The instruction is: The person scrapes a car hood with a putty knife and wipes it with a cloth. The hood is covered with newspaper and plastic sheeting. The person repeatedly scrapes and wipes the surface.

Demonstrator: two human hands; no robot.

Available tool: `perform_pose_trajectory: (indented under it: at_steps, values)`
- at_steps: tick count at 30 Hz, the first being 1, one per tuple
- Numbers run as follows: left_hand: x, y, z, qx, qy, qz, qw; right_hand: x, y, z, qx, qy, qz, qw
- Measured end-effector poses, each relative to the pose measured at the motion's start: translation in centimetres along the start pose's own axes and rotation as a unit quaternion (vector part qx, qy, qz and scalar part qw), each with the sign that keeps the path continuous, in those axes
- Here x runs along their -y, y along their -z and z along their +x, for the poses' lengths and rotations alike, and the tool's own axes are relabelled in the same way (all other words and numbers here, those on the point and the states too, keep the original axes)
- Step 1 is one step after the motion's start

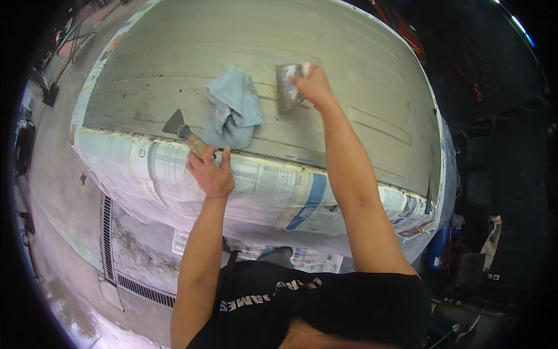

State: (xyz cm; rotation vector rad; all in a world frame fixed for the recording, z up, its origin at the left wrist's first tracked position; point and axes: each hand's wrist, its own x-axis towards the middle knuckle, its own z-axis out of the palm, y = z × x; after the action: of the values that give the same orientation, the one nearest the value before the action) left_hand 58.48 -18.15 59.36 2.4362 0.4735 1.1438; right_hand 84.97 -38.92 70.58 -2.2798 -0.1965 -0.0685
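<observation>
My left hand (211, 173) is at the near edge of a wide grey-green metal panel (174, 52). Its fingers close round the handle end of a putty knife (196, 142), whose triangular blade points away to the left over the panel. Farther up and to the right, my right hand (314, 87) grips a flat grey plate (283, 87) with white smears on it. The plate is slightly blurred, and I cannot make out its exact kind. Between the two hands a crumpled light blue cloth (235, 107) lies on the panel.
Taped newspaper (250, 180) and thin plastic sheeting cover the panel's near side. A drain grate (145, 291) crosses the concrete floor (64, 192) at the left. Dark equipment and a blue object (440, 244) stand at the right; part of something red (401, 29) shows beyond the panel.
</observation>
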Motion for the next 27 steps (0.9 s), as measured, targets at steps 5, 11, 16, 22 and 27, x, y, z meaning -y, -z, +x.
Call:
perform_pose_trajectory:
  at_steps: [5, 11, 16, 22, 27]
  values:
    - [-0.3, 0.4, 0.4, -0.012, -0.02, -0.024, 0.999, -1.1, 7.2, -2.5, -0.096, -0.005, 0.074, 0.993]
    - [-0.4, 0.0, 0.4, -0.02, -0.023, -0.049, 0.998, -6.0, 9.4, -9.7, -0.177, -0.09, 0.168, 0.966]
    - [0.2, -0.2, 0.0, -0.007, -0.025, -0.063, 0.998, -6.6, 5.0, -16.8, -0.209, -0.139, 0.415, 0.875]
    - [0.5, 1.0, 0.5, -0.002, -0.026, -0.171, 0.985, -3.9, 3.9, -29.7, -0.257, -0.22, 0.585, 0.737]
    - [-1.6, 1.9, 5.0, -0.021, -0.048, -0.242, 0.969, -3.4, 4.0, -37.0, -0.314, -0.23, 0.589, 0.708]
